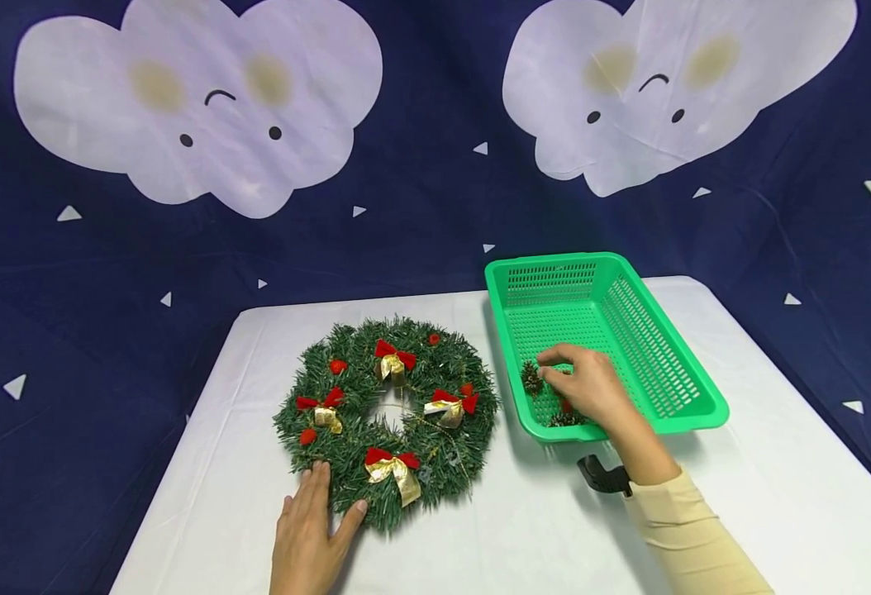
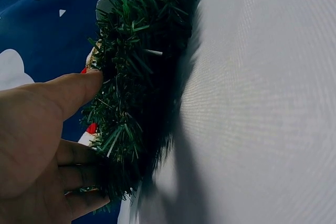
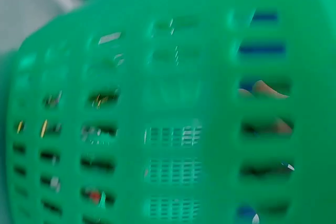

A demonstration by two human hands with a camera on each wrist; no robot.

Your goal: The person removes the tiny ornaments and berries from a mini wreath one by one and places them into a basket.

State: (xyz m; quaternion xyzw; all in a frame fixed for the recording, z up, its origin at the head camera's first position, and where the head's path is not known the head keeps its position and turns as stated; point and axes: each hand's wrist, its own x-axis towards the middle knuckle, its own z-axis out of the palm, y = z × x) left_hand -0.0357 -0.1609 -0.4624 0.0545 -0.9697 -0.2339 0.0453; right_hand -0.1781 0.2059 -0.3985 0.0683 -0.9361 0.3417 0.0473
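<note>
A green wreath (image 1: 446, 471) with red-and-gold bows and small red balls lies on the white table. At its near left edge my left hand (image 1: 307, 529) rests with fingers straight and thumb spread. The left wrist view shows the fingertips and thumb (image 2: 79, 90) right at the wreath's needles (image 2: 131, 77). My right hand (image 1: 587, 384) reaches down into the green basket (image 1: 714, 409), thumb and forefinger bent and slightly apart, their tips beside a pine cone (image 1: 530, 378). Beneath the hand lie a dark pine cone (image 1: 565, 419) and something red, partly hidden.
The basket's slotted wall (image 3: 220, 103) fills the right wrist view, blurred. A black wrist mount (image 1: 603, 476) juts out under the right wrist, beside the basket's near rim. A dark blue backdrop (image 1: 435, 165) with clouds hangs behind the white table (image 1: 205, 463).
</note>
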